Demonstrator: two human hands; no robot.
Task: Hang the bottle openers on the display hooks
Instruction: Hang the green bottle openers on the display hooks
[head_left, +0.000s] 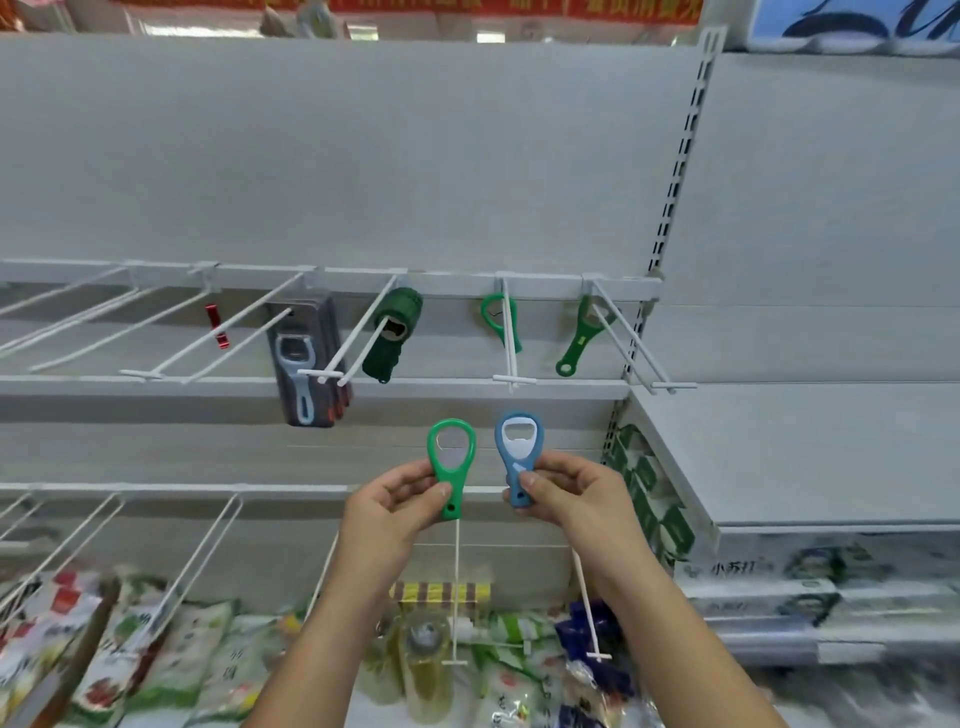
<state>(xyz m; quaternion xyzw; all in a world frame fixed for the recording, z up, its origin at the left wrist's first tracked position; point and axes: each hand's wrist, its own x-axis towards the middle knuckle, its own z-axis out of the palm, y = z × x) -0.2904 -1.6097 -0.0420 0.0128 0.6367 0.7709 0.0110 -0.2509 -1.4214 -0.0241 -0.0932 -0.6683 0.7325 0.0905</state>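
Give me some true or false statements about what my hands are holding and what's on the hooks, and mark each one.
1. The left hand holds a green bottle opener. True.
2. The blue bottle opener already hangs on a hook. False: the right hand pinches it by its handle, below the upper hooks.
3. Both held openers have their ring ends pointing up. True.
4. Nothing hangs on the upper hooks yet. False: a green loop opener and a green flat opener hang there, among other items.
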